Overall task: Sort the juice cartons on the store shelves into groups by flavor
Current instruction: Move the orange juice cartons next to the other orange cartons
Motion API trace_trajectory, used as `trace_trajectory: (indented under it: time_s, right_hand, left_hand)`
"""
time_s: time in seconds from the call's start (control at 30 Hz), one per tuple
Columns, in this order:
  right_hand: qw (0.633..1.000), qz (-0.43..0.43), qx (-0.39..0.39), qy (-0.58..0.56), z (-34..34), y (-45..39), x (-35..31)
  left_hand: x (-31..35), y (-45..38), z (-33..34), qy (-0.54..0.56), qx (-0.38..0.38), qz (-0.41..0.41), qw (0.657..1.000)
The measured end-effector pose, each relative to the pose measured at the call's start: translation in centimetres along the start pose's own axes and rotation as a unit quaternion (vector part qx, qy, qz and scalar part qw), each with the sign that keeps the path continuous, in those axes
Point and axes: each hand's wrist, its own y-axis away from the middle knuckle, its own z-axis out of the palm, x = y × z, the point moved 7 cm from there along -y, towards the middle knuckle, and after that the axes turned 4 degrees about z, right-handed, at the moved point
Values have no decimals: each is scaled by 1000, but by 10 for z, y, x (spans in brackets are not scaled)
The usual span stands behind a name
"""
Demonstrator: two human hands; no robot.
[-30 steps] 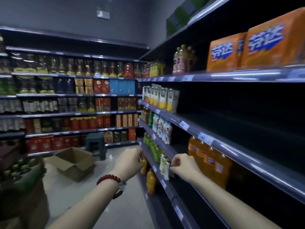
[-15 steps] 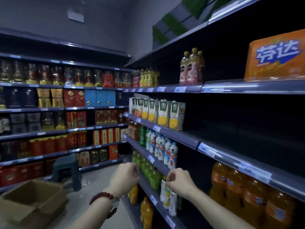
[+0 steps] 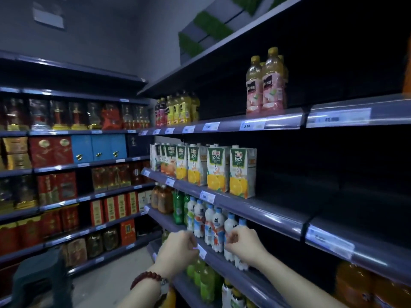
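Both hands, left [image 3: 178,250] and right [image 3: 244,245], reach forward, fingers curled.

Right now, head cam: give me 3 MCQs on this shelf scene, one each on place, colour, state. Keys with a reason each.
1. The juice cartons stand:
A. on the floor
B. one shelf above the white bottles
C. on the top shelf

2. The bead bracelet on the left wrist is:
A. dark red
B. blue
C. green

3. The right hand is:
A. holding a carton
B. flat on the shelf edge
C. curled, in front of the white bottles

Key: B, the cartons sit on the board directly over those bottles; A, the beads read dark red; C, fingers bent, no carton in them.
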Motion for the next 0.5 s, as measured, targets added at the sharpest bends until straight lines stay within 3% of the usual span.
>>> trace_trajectory:
  time_s: [0.33, 0.5]
  right_hand:
    - [993, -6, 119, -19, -34, -115, -22]
    - [966, 24, 254, -47, -66, -147, -7]
  left_hand:
    - [-20, -153, -15, 107, 60, 60, 991]
    - [-30, -235, -9, 185, 75, 90, 976]
